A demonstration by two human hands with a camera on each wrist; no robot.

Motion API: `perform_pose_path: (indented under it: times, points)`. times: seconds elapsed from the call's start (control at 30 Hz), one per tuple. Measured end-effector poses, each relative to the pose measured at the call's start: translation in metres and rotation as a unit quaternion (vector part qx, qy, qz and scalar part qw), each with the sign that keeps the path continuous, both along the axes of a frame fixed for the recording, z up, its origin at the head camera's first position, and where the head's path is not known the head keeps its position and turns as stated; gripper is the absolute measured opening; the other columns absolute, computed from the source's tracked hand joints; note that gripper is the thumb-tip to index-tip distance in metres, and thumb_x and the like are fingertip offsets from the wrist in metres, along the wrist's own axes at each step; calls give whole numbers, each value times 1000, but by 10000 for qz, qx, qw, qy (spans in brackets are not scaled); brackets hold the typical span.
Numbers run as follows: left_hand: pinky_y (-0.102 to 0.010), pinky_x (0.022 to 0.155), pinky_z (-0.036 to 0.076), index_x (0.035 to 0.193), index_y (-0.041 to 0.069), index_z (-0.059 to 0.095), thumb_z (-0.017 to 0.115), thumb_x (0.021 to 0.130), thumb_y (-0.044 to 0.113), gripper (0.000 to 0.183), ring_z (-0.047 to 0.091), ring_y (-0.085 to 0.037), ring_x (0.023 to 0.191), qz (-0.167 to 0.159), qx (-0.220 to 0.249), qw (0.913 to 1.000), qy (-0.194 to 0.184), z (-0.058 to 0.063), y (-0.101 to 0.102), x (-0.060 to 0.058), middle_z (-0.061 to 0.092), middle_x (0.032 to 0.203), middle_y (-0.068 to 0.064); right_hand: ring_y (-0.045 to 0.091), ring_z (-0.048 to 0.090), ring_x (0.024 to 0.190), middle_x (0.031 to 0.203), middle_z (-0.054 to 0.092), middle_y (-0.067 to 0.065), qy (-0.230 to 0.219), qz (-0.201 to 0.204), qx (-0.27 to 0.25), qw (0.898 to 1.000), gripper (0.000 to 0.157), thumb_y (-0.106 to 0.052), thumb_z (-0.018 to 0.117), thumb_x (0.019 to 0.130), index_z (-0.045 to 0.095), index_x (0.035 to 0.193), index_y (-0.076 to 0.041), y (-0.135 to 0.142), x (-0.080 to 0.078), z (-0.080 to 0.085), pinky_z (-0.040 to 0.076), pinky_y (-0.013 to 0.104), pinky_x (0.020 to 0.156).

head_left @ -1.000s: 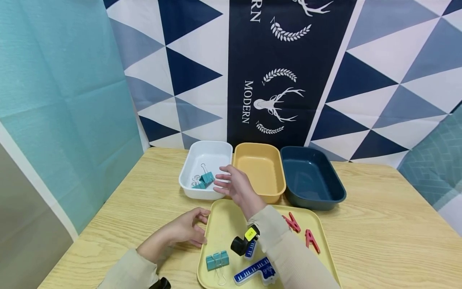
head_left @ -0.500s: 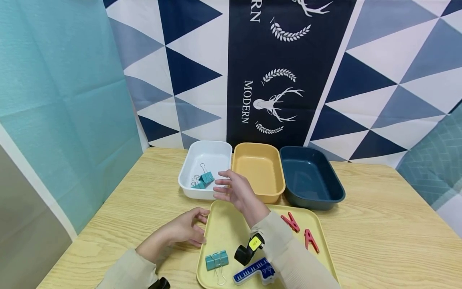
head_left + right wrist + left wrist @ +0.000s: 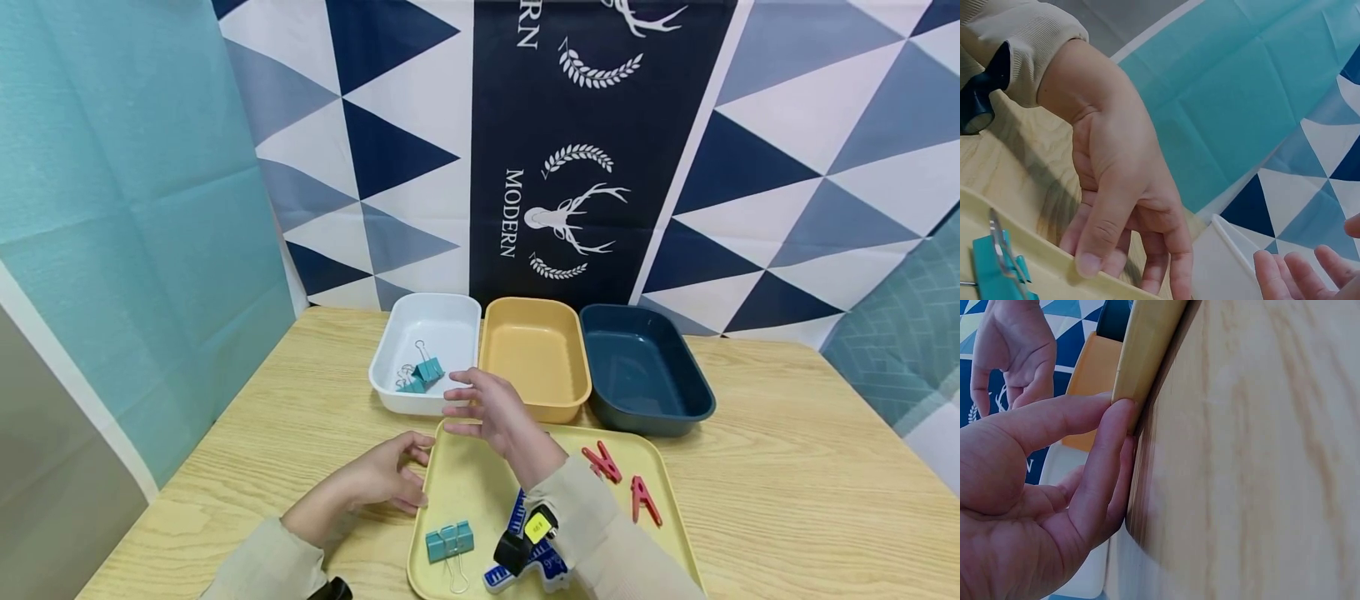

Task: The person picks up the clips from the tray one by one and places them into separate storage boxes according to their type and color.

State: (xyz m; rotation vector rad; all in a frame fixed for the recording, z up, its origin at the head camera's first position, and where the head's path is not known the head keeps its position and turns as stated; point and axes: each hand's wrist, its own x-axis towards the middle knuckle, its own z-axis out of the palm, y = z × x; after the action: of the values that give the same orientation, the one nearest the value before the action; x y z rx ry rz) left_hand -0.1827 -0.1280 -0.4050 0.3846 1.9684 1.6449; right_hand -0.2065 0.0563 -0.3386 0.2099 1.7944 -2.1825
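Note:
My left hand (image 3: 386,473) holds the left rim of the yellow tray (image 3: 427,500); in the left wrist view its thumb and a fingertip (image 3: 1124,407) meet at the tray's edge. My right hand (image 3: 497,417), fingers spread and holding nothing, hovers between the white bin (image 3: 405,403) and the tray's far edge. Two teal binder clips (image 3: 429,369) lie in the white bin, wire handles up. Another teal binder clip (image 3: 450,542) rests near the tray's left side. Blue pieces with white piano-key-like markings (image 3: 551,567) lie partly hidden under my right wrist. Red clothespins (image 3: 643,500) lie at the tray's right.
A yellow-orange bin (image 3: 534,358) and a dark blue bin (image 3: 645,367) stand beside the white one along the back of the wooden table (image 3: 787,467). A patterned cloth (image 3: 397,150) hangs behind them. Small cameras sit on both wrists.
My right hand has drawn back from the white bin toward the tray, fingers still spread. My left hand stays at the tray's rim, and the binder clips in the bin lie as before.

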Motion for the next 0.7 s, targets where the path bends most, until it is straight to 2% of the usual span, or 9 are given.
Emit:
perform_pose_path:
  times: [0.4, 0.7]
  points:
    - [-41, 66, 60, 132, -6, 34, 67, 70, -17, 72, 61, -23, 82, -63, -7, 10000, 21, 1, -1, 1, 42, 114, -18, 29, 60, 92, 113, 53, 19, 136, 220, -51, 9997, 45, -26, 43, 94, 47, 130, 0, 7, 17, -9, 58, 40, 76]
    - [-41, 66, 60, 133, -6, 34, 67, 68, -17, 73, 61, -23, 81, -58, -21, 9999, 82, 0, -1, 2, 43, 114, -18, 29, 60, 88, 110, 52, 19, -10, 169, -37, 9998, 46, -28, 52, 90, 47, 125, 2, 9, 24, -20, 59, 42, 74]
